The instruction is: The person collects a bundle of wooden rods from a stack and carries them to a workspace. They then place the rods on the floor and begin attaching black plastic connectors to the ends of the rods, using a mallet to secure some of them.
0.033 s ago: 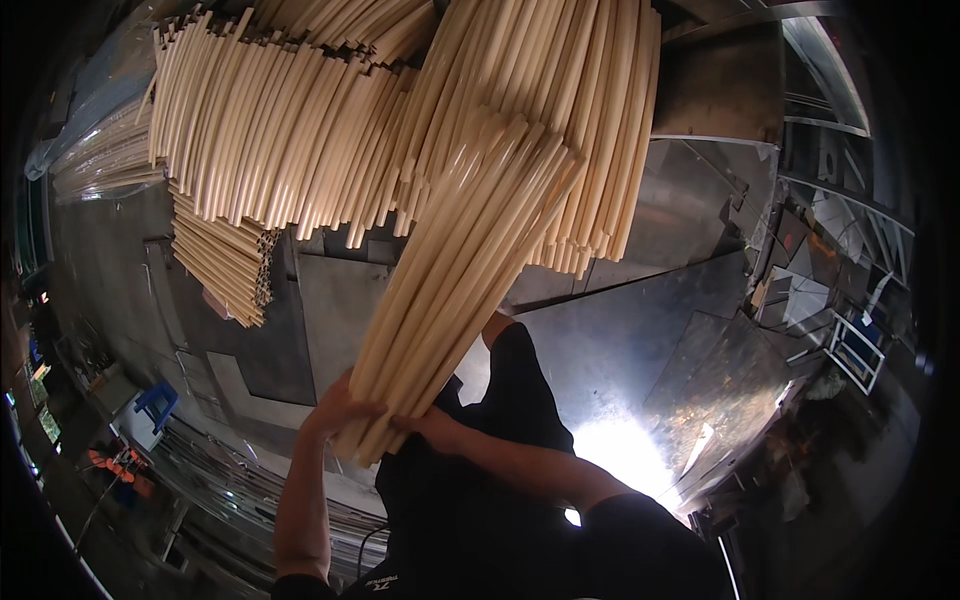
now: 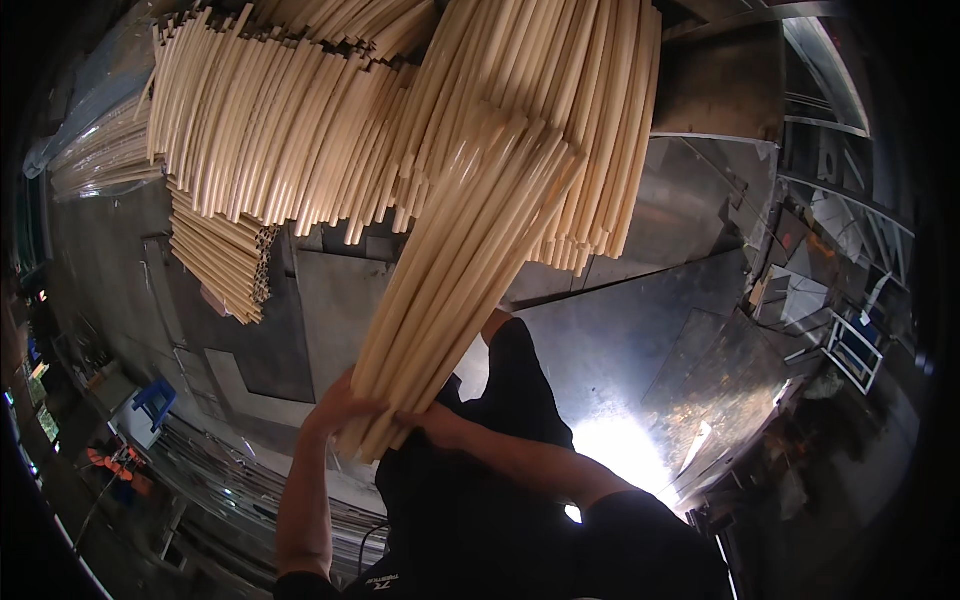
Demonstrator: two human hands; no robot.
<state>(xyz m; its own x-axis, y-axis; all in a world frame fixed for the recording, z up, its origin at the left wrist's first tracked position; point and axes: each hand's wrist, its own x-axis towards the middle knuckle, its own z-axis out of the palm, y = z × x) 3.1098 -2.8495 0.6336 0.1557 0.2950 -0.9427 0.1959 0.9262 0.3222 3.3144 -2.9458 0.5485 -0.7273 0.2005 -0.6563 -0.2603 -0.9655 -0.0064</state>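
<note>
A bundle of long, pale tan tubes slants from my waist up toward the far right, in front of my body. My left hand is wrapped round the bundle's near end from the left. Against the right side of that same end, my right hand grips the tubes. The fingers of both hands are partly hidden by the bundle. Its far end overlaps a large pile of similar tubes; I cannot tell whether it touches them.
A wide row of tubes lies at the far left, with a smaller stack below it. Plastic-wrapped tubes are farther left. Metal sheets cover the floor at right, under bright glare. A blue stool stands at left.
</note>
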